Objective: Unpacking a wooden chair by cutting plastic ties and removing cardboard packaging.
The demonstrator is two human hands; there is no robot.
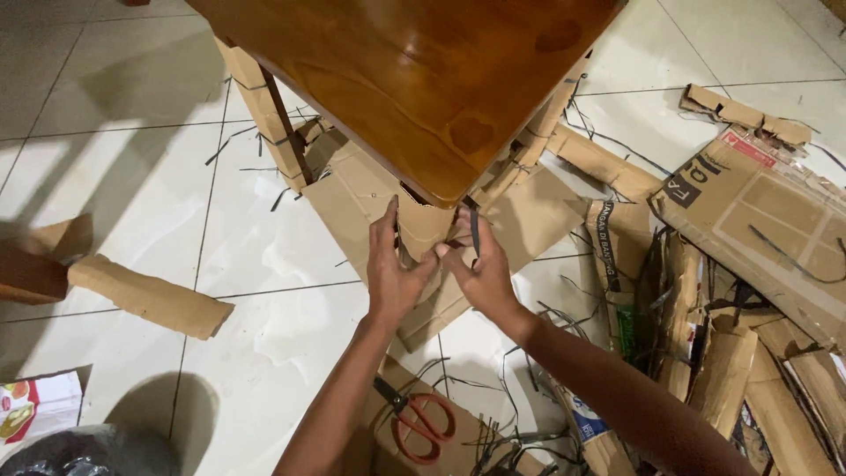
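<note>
A glossy brown wooden table (414,79) stands on a white tiled floor, its legs wrapped in cardboard. My left hand (395,269) presses flat against the cardboard wrap (423,227) on the near leg, just under the table's corner. My right hand (476,269) is beside it, fingers pinching a black plastic strap (475,231) that runs around that wrap. Both forearms reach in from the bottom of the view.
Red-handled scissors (421,421) lie on cardboard near my arms. Torn cardboard sheets (758,211) and cut black straps (529,432) litter the floor at right. A cardboard strip (150,300) lies at left, a printed package (35,407) at bottom left.
</note>
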